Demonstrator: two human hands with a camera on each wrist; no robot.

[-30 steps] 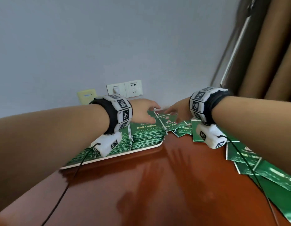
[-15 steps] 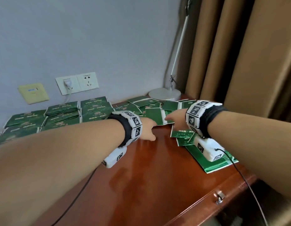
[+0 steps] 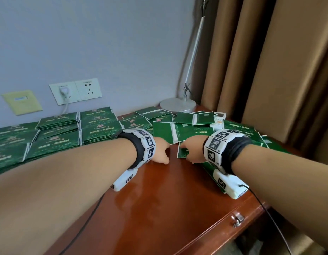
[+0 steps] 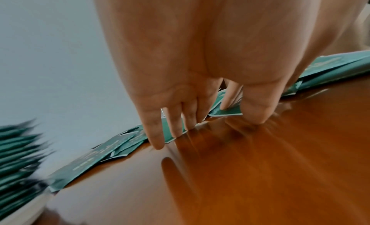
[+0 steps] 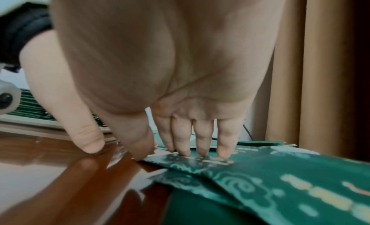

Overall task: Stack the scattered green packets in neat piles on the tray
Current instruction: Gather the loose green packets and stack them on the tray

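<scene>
Packets [image 3: 183, 133] looked thin, light and slick on the glossy worktop [image 3: 159, 199]; your right hand [image 3: 191, 150] pressed one with straight fingers [image 5: 183, 142], left hand [image 3: 160, 150] relaxed; lift by an edge.

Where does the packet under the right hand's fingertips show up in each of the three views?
Head: the packet lies just right of centre, mostly hidden by the right hand.
Right wrist: the packet sits low, right of centre, with the fingertips pressing on it.
Left wrist: cannot be told apart from the other blurred packets.
Shared landmark: the glossy brown desk top.
</scene>
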